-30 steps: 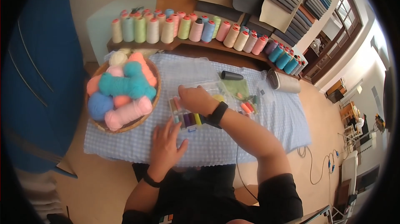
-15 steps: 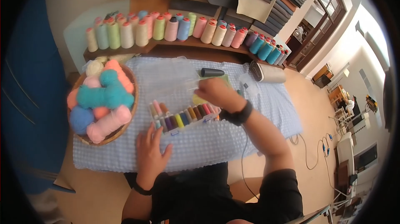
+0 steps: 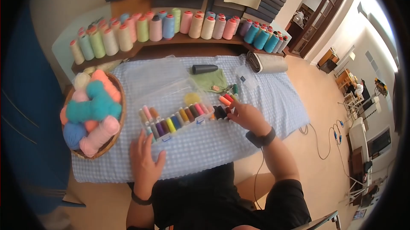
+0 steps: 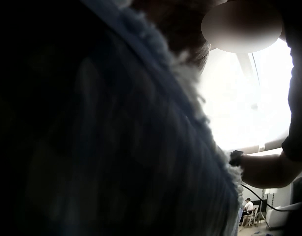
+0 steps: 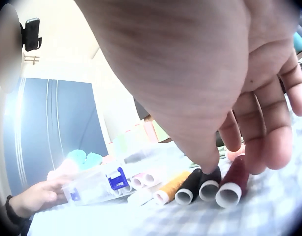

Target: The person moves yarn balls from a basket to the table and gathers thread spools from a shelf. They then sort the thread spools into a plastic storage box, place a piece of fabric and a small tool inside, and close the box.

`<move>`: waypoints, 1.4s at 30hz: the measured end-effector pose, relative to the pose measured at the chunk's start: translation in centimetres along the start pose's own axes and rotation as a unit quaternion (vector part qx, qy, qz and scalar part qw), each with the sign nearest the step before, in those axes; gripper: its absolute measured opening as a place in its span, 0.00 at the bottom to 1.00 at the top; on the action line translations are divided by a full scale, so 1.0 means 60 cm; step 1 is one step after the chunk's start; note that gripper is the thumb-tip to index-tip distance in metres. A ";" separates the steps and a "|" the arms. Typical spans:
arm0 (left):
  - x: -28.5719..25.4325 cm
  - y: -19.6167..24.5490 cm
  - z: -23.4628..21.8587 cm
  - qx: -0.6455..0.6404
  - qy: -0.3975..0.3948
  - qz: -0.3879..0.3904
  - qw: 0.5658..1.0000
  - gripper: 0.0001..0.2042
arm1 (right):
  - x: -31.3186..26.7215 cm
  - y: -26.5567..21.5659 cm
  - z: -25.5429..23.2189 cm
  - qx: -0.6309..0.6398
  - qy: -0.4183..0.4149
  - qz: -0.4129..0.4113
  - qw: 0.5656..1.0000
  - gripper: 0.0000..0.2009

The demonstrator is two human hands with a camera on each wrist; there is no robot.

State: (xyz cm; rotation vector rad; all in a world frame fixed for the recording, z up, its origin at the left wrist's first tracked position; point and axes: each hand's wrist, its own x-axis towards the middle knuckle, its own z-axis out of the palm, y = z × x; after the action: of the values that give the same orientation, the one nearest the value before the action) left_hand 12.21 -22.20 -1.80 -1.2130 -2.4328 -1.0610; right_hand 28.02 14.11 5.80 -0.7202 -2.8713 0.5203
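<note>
My right hand (image 3: 249,118) is over loose thread spools right of a clear plastic box (image 5: 94,189). In the right wrist view its thumb touches a black spool (image 5: 210,186), and its fingers extend past a dark red spool (image 5: 236,177). Another black spool (image 5: 190,187) and an orange spool (image 5: 171,188) lie alongside. My left hand (image 3: 145,159) rests, fingers spread, on the checked cloth (image 3: 205,155) at the box's near left corner. Inside the box stand coloured thread spools (image 3: 171,125), mostly in a front row. The left wrist view shows mainly dark, blurred cloth.
At the left stands a wicker basket (image 3: 122,114) of yarn. Behind the box are its clear lid (image 3: 153,78), a dark grey cylinder (image 3: 205,69) and a green cloth (image 3: 213,78). Rolled grey fabric (image 3: 269,63) lies at the back right. Large thread cones (image 3: 168,27) line a shelf.
My right hand has moved from above the box's left part, rightward and down to the loose spools. The left hand stays beside the box corner. The head view has shifted.
</note>
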 end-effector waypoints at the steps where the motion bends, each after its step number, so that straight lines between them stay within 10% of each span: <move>1: 0.000 0.001 0.000 0.001 -0.002 -0.001 1.000 0.34 | -0.003 0.004 0.006 -0.002 -0.004 -0.010 1.000 0.15; 19: 0.004 0.006 -0.008 0.013 -0.002 -0.003 1.000 0.32 | -0.010 -0.044 -0.053 0.027 0.093 -0.044 0.994 0.19; 23: 0.004 0.007 -0.008 0.012 0.001 -0.001 1.000 0.32 | 0.022 -0.124 -0.068 0.070 0.077 -0.169 0.980 0.15; 30: 0.004 0.008 -0.012 -0.011 0.013 -0.012 1.000 0.31 | 0.137 -0.245 0.051 -0.005 0.010 -0.313 0.950 0.10; 42: -0.002 0.004 -0.009 -0.006 0.015 -0.006 1.000 0.31 | 0.183 -0.301 0.127 -0.042 -0.075 -0.269 0.959 0.16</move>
State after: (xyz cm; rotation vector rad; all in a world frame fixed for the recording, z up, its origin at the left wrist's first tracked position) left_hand 12.40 -22.57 -1.35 -1.1790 -2.4165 -1.0903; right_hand 8.96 2.16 5.74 0.1160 -3.0555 0.3853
